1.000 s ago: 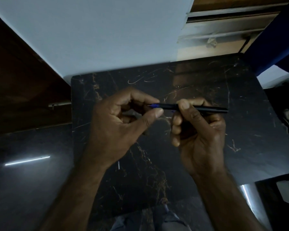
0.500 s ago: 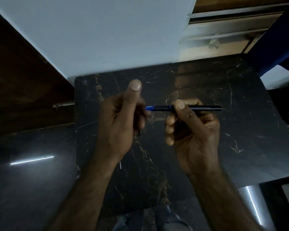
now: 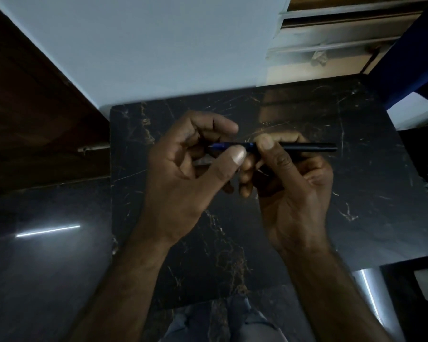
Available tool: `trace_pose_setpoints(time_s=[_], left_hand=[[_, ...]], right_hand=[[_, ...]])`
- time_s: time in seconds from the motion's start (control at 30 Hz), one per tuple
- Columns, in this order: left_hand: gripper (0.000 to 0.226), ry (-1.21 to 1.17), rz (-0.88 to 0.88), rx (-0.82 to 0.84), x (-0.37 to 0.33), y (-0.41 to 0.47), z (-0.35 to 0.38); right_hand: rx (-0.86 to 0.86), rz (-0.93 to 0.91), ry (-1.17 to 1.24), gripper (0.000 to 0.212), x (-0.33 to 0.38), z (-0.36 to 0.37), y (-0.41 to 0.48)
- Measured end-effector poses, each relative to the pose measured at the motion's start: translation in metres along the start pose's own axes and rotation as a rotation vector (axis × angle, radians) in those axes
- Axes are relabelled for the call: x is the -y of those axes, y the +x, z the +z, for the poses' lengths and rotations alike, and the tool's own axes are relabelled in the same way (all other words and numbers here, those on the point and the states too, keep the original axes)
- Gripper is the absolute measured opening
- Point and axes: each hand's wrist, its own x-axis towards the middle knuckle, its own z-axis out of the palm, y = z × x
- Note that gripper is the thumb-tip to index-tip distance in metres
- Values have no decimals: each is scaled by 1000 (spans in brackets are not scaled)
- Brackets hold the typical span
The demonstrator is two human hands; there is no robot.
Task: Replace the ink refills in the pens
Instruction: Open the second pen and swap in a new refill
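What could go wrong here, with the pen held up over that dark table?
The left hand works at the blue tip end of the pen with fingertips only, so a small part could slip loose. On the dark veined table, in this dim light, it might be hard to find. The right hand pinches the barrel near the tip, leaving the long end unsupported, so it may twist.

We see a black pen (image 3: 304, 147) with a blue tip end, over a black, gold-veined marble table (image 3: 371, 193).
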Motion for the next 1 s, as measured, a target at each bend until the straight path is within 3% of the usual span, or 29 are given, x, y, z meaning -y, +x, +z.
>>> trace_pose_setpoints(time_s=[0.1, 0.17, 0.23, 0.4, 0.63, 0.87, 0.93, 1.0], left_hand=[[6, 60, 7, -84, 0, -1, 4], [29, 39, -68, -165, 3, 0, 7], [36, -63, -134, -170, 3, 1, 8], [15, -99, -41, -20, 2, -2, 6], [15, -299, -224, -266, 6, 0, 9], [15, -341, -303, -256, 19, 1, -11], [11, -241, -350, -226, 34, 1, -30], [9, 20, -465, -180, 66, -4, -50]], right_hand=[[18, -19, -1, 7, 3, 0, 1], [26, -16, 11, 8, 4, 1, 1], [20, -16, 22, 9, 4, 2, 0], [1, -25, 36, 13, 2, -2, 3], [-42, 18, 88, 5, 0, -10, 5], [-47, 59, 110, 15, 0, -18, 5], [-50, 73, 116, 13, 0, -23, 6], [-48, 83, 110, 11, 0, -27, 6]])
